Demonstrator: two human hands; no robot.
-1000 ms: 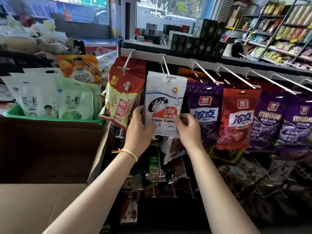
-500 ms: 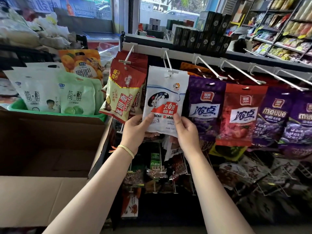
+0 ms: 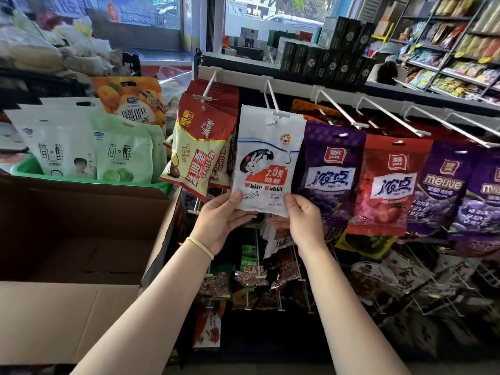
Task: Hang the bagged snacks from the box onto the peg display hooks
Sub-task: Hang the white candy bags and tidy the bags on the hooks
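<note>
At six o'clock, closest to me, both forearms reach up from the bottom edge. At nine o'clock sits the open cardboard box [image 3: 81, 239], its inside in shadow, so I cannot tell what is left in it. Toward the centre, my left hand [image 3: 216, 220] pinches the bottom left corner of the white candy bag [image 3: 266, 161], thumb on its front, and my right hand [image 3: 304, 220] pinches the bottom right corner the same way. The bag hangs at twelve o'clock from the hands, its punched hole threaded on the white peg hook [image 3: 273, 104], just beside the red snack bags [image 3: 200, 147] at ten o'clock and the purple bag [image 3: 330, 169] at two o'clock.

My worry: the hole seems to sit close to the hook's front tip, so a downward tug from my grip could tear it or slide the bag off. Letting go carelessly might also leave it swinging into its neighbours.

Against the frame half a second back, my hands have slipped lower on the bag, from its middle to its bottom edge, and the bag hangs straighter.
</note>
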